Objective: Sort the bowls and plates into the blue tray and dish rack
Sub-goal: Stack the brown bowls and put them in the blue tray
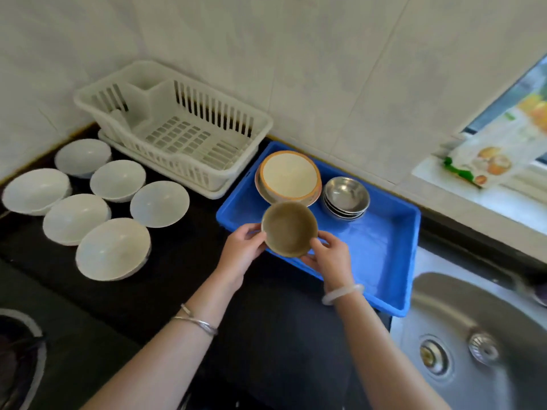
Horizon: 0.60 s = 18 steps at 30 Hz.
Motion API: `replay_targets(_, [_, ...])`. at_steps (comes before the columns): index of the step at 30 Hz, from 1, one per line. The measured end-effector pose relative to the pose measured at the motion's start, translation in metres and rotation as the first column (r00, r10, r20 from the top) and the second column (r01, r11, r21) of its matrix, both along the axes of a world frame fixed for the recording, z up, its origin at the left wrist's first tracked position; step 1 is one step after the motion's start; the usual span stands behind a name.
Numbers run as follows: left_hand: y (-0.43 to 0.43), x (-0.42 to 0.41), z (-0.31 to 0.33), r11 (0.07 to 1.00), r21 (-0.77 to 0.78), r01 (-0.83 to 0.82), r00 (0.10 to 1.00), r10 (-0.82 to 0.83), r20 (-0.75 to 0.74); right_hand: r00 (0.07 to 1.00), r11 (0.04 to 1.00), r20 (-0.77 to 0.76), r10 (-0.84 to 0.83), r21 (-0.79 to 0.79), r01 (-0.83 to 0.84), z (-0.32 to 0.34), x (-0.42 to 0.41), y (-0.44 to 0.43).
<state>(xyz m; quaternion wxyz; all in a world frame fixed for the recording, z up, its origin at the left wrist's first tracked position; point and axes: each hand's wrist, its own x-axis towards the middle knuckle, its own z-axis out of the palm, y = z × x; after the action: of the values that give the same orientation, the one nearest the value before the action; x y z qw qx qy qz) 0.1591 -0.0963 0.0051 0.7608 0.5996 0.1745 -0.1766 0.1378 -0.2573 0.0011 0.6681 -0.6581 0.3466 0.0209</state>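
A person's left hand (241,250) and right hand (331,257) cupped a small brown bowl (289,229) between them, fingers curled around its opposite sides, mouth facing up. The bowl hung over the near left edge of the blue tray (381,250). Just beyond it, farther in the tray, sat a cream orange-rimmed bowl (289,174) on a plate, with a stack of steel bowls (346,196) to the right. The empty white dish rack (177,125) stood far left, and six white bowls (114,248) waited on the dark counter (266,321) to the left.
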Motion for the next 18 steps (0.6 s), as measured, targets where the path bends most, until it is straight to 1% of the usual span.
replay_targets(3, [-0.054, 0.009, 0.001, 0.991, -0.031, 0.133, 0.990, -0.134, -0.034, 0.985, 0.984, 0.006, -0.175, 0.030, 0.175, 0.004, -0.008, -0.040])
replay_targets(5, [-0.088, 0.013, -0.001, 0.980, -0.016, 0.198, 0.977, -0.199, -0.076, 0.950, 0.944, -0.013, -0.313, 0.111, 0.312, 0.002, -0.014, -0.063])
replay_targets(7, [-0.120, 0.015, -0.002, 0.967, 0.002, 0.254, 0.961, -0.252, -0.113, 0.911, 0.894, -0.042, -0.410, 0.177, 0.411, -0.005, -0.020, -0.084])
replay_targets(12, [-0.183, 0.020, -0.012, 0.924, 0.026, 0.382, 0.915, -0.374, -0.150, 0.849, 0.827, -0.093, -0.519, 0.195, 0.527, -0.024, -0.023, -0.123])
replay_targets(16, [-0.215, 0.030, -0.027, 0.928, 0.039, 0.370, 0.910, -0.354, -0.215, 0.820, 0.802, -0.143, -0.555, 0.169, 0.572, -0.036, -0.013, -0.141])
replay_targets(18, [-0.226, 0.035, -0.036, 0.931, 0.043, 0.363, 0.910, -0.344, -0.232, 0.814, 0.805, -0.157, -0.559, 0.133, 0.578, -0.041, -0.008, -0.147])
